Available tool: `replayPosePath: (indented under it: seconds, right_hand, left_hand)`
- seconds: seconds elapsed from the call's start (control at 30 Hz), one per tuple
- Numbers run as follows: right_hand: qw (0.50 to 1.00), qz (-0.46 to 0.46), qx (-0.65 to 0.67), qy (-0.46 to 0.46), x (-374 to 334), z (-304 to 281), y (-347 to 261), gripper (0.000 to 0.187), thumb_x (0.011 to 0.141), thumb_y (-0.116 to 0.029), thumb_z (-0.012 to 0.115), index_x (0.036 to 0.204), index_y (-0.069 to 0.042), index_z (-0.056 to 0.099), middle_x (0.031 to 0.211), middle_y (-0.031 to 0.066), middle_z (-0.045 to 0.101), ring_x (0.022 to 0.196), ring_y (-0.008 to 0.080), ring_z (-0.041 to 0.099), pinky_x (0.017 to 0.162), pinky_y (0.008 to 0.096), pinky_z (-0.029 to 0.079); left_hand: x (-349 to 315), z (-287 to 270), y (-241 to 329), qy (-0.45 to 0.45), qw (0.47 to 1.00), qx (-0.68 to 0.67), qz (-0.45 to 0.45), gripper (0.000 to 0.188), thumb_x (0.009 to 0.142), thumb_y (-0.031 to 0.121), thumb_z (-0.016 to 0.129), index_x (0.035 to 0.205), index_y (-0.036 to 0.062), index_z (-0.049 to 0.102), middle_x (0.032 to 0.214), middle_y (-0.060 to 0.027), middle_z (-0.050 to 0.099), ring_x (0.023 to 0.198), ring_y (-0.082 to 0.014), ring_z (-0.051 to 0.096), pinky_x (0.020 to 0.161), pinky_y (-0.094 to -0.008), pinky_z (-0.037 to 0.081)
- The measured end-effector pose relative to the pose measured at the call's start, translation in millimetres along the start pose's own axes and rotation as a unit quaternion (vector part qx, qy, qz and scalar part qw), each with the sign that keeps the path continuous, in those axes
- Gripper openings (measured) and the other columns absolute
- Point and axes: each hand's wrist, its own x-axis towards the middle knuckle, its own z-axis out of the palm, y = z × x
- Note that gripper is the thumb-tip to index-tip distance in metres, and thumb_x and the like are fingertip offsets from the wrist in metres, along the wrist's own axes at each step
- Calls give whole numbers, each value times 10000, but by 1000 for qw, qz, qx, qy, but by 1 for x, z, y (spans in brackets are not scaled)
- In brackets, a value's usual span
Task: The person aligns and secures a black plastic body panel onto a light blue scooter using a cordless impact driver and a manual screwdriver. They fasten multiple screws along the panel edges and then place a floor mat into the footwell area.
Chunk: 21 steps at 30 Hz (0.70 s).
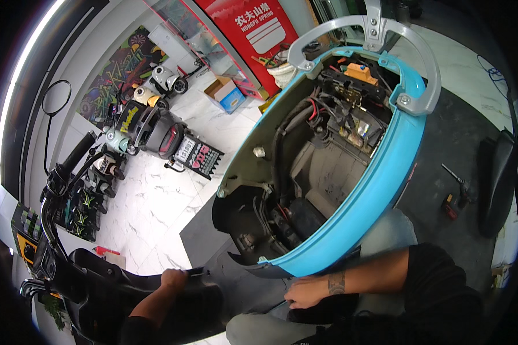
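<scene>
An electric scooter with a light-blue body shell (362,224) stands before me, its seat off and the inside open. Wires (313,109) and a dark grey inner tray (328,167) show in there. My left hand (174,280) is closed on the upper edge of the black plastic panel (138,293) between handlebar and body. Just below the shell's near end, my right hand (306,291) hangs with curled fingers by the black floorboard (242,287). Anything between those fingers is hidden.
A cordless drill (452,208), a long-bit tool (453,171) and a black seat (496,184) lie on the dark mat at right. The grey grab rail (434,69) rises at the far end. Parked scooters (161,135) and a blue carton (227,95) stand at left.
</scene>
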Motion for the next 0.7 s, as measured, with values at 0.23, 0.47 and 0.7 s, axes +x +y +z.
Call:
replayPosePath:
  seconds: [0.23,0.47,0.7]
  right_hand:
    - [997,7,-67,28,-1,2,-12,283,959,-307,716,1032,-37,764,1048,215,765,1060,442,728,925,561,561]
    - [992,7,-103,75,-31,15,-24,227,807,-246,771,893,-45,833,970,185,799,934,394,771,787,499,617]
    - [981,-30,-113,154,-84,38,-71,165,758,-144,736,844,-12,785,828,187,773,825,362,786,685,463,619]
  left_hand:
    - [16,-32,-9,-85,983,-156,-45,429,888,427,761,1083,52,836,1141,-207,802,1097,-386,765,934,-484,616]
    - [-9,-54,11,-51,983,-149,-100,421,971,372,758,1128,-18,785,1051,-275,772,953,-362,743,846,-465,594]
    - [-50,-112,43,101,955,-267,-77,442,865,384,816,1030,-25,792,1008,-298,766,1005,-424,766,865,-531,585]
